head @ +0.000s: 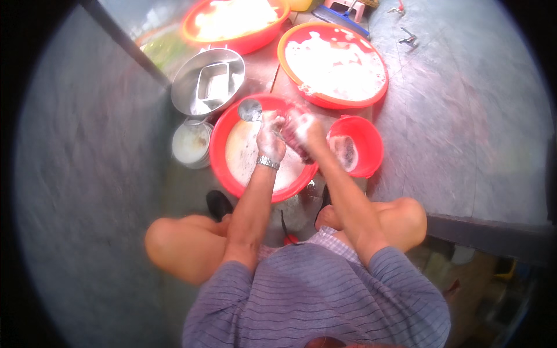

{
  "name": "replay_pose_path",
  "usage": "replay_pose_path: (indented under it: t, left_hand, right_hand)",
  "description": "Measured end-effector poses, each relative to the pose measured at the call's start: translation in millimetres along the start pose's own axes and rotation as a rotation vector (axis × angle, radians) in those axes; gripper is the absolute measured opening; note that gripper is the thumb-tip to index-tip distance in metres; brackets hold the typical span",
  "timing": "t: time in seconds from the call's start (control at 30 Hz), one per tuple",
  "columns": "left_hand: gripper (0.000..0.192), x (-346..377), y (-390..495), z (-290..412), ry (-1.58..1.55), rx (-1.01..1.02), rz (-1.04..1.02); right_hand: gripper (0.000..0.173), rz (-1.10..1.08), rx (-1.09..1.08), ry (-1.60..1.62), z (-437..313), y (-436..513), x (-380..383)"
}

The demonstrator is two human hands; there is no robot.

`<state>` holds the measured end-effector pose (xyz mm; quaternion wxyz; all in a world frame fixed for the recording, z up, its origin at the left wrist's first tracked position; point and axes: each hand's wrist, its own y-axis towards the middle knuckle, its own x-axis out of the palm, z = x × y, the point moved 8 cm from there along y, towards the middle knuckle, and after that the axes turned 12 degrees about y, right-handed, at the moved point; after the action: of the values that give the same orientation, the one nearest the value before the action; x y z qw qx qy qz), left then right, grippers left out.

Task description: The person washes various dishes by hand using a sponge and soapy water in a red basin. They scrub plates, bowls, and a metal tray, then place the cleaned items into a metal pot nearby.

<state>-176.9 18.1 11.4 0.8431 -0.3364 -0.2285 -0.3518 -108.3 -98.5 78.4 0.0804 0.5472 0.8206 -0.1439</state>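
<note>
My left hand (271, 141), with a metal watch on its wrist, grips a metal ladle (249, 110) whose round bowl sticks out to the left. My right hand (312, 130) is blurred and covered with suds. It is closed around a dark reddish scrubbing cloth (293, 132), which lies against the ladle's handle. Much of the handle is hidden by my fingers and the cloth. Both hands are above a red plastic basin (219, 135) of cloudy, foamy water (246, 161).
Stacked white plates (190, 143) stand left, below a metal bowl (180, 93) holding a rectangular metal pan (214, 81). On the right is a red bucket (370, 145). Two foam-filled basins, one right (333, 103) and one left (243, 45), lie farther off. A wall tap (408, 39) juts out.
</note>
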Motion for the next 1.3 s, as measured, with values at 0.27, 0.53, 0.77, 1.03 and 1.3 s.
replay_pose_path:
  t: [0.27,0.53,0.77,1.03,1.3]
  left_hand:
    - [0.022,5,38,67,0.457,0.088,0.001]
    - [0.010,111,124,-18,0.678,-0.318,-0.492]
    - [0.027,201,142,-11,0.487,-0.245,-0.538]
    - [0.035,52,88,45,0.719,0.204,-0.314]
    - [0.058,-174,61,-73,1.632,-0.017,-0.011]
  right_hand:
    - [0.048,-0.180,-0.161,-0.132,71,-32,30]
    - [0.046,0.061,0.437,0.474,135,-13,28]
    - [0.048,0.137,0.699,1.029,123,1,-2]
    - [0.046,0.421,0.365,1.371,106,60,-129]
    - [0.036,0.591,0.463,0.381,275,64,-174]
